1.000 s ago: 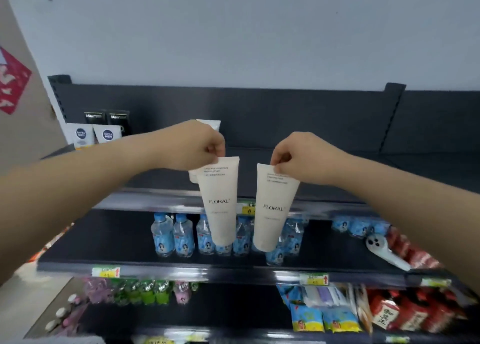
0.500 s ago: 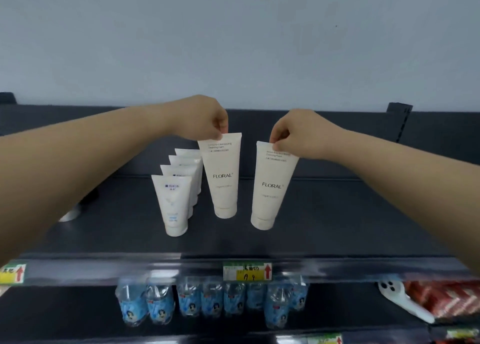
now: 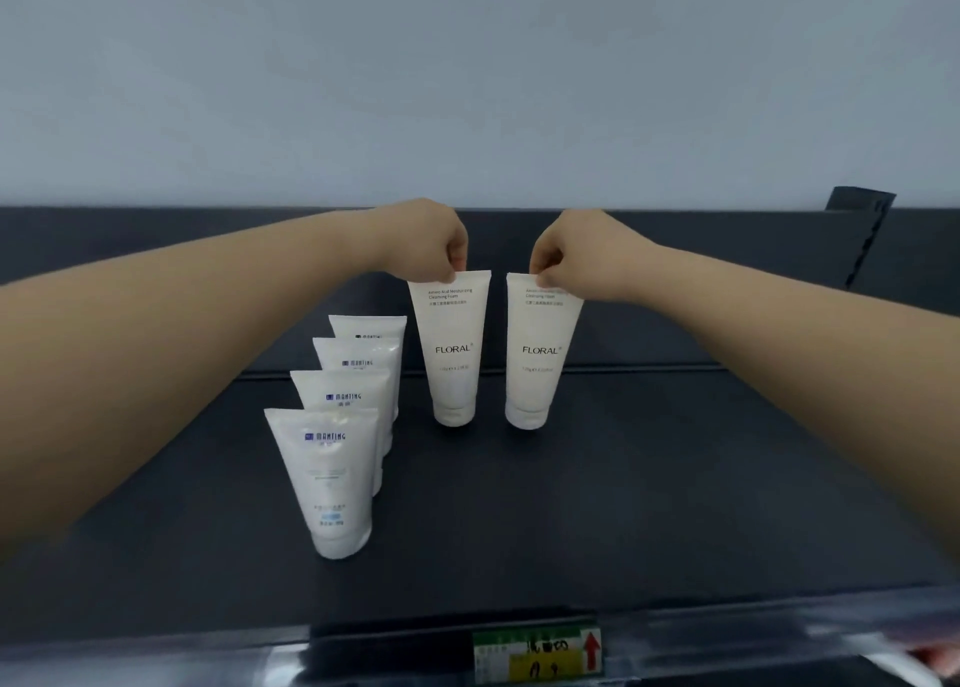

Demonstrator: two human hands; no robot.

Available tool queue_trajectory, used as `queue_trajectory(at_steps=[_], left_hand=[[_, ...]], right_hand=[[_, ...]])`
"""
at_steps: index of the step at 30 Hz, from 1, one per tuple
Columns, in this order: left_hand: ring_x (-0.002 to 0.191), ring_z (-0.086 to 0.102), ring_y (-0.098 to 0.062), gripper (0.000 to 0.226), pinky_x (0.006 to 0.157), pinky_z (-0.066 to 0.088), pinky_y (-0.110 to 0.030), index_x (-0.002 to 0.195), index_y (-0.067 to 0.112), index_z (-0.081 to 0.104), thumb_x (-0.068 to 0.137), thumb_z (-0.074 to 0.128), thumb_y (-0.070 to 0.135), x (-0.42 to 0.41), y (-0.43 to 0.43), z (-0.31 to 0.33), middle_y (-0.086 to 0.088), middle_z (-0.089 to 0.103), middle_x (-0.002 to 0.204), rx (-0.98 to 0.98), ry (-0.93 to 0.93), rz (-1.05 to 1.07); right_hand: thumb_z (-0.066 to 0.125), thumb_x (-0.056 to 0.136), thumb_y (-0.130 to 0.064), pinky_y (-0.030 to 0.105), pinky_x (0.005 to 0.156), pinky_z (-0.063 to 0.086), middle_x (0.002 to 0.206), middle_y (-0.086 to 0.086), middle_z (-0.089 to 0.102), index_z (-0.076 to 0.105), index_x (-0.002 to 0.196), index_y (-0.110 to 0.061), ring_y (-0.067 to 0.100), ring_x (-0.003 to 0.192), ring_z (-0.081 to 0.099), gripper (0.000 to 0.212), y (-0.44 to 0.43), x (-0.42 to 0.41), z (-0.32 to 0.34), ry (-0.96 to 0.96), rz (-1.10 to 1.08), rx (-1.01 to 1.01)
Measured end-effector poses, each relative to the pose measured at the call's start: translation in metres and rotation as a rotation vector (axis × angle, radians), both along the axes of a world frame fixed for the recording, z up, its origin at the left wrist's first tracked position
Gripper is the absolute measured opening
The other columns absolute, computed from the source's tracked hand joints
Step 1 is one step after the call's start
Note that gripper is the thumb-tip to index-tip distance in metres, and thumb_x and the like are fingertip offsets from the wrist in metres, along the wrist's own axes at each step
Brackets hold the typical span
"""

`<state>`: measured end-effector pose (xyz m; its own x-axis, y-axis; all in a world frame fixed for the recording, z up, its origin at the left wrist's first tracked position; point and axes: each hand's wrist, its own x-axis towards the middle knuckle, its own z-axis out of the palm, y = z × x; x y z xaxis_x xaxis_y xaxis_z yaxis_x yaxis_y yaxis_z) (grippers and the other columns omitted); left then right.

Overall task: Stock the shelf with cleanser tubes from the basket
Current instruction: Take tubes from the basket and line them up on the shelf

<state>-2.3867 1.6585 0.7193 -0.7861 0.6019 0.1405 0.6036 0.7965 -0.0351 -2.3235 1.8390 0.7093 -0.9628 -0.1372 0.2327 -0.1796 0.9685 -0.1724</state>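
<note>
Two cream tubes marked FLORAL stand cap-down side by side at the back of the dark top shelf (image 3: 649,504). My left hand (image 3: 431,242) pinches the crimped top edge of the left FLORAL tube (image 3: 453,354). My right hand (image 3: 574,255) pinches the top edge of the right FLORAL tube (image 3: 537,359). Both tubes hang upright, their caps at or just above the shelf surface; contact cannot be told. The basket is out of view.
A front-to-back row of several white MANTING tubes (image 3: 332,478) stands left of the FLORAL tubes. A yellow-green price tag (image 3: 537,655) sits on the shelf's front rail. A dark back panel and a pale wall rise behind.
The view has risen from the lower shelves to the top shelf. Both hands have carried the FLORAL tubes up and back over the shelf, lowering them to its surface beside the MANTING row.
</note>
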Motion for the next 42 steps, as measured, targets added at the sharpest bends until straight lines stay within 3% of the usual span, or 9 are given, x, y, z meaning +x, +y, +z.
queue_trajectory(at_steps=[4,16,23,37,42], left_hand=[[0.09,0.051,-0.015,0.018,0.077,0.04,-0.026,0.104,0.014,0.066,0.089,0.056,0.014,-0.014,0.002,-0.006,0.005,0.057,0.093,-0.005,-0.008,0.001],[0.09,0.051,-0.015,0.02,0.077,0.041,-0.026,0.105,0.013,0.066,0.089,0.054,0.012,-0.028,0.003,-0.014,0.001,0.062,0.101,-0.008,-0.006,-0.025],[0.089,0.052,-0.015,0.019,0.075,0.04,-0.026,0.103,0.014,0.066,0.088,0.054,0.012,-0.025,0.002,-0.014,0.002,0.059,0.094,-0.004,-0.011,-0.047],[0.088,0.053,-0.015,0.021,0.072,0.039,-0.025,0.102,0.015,0.066,0.087,0.052,0.01,-0.024,0.001,-0.015,0.006,0.056,0.089,0.01,-0.024,-0.035],[0.093,0.056,-0.016,0.023,0.075,0.042,-0.026,0.105,0.016,0.065,0.086,0.053,0.011,-0.022,0.001,-0.014,0.006,0.057,0.092,0.014,-0.033,-0.031]], right_hand=[[0.054,0.089,-0.008,0.029,0.08,0.049,0.104,0.003,0.068,0.071,0.099,-0.01,0.02,0.097,0.062,0.02,-0.001,-0.016,-0.005,0.007,-0.015,-0.008],[0.055,0.086,-0.007,0.03,0.08,0.051,0.102,0.003,0.069,0.072,0.096,-0.014,0.022,0.098,0.062,0.021,-0.001,-0.044,-0.015,-0.006,-0.06,0.034],[0.053,0.084,-0.003,0.033,0.083,0.054,0.101,0.002,0.07,0.073,0.094,-0.016,0.022,0.097,0.063,0.026,-0.005,-0.049,-0.017,-0.015,-0.076,0.013],[0.048,0.084,-0.002,0.029,0.067,0.051,0.102,-0.001,0.068,0.071,0.095,-0.022,0.02,0.091,0.063,0.032,0.0,-0.047,-0.024,0.004,-0.082,-0.005],[0.047,0.084,-0.001,0.032,0.086,0.051,0.116,-0.001,0.062,0.064,0.117,-0.018,0.02,0.106,0.058,0.04,-0.004,-0.044,-0.024,0.045,-0.07,0.028]])
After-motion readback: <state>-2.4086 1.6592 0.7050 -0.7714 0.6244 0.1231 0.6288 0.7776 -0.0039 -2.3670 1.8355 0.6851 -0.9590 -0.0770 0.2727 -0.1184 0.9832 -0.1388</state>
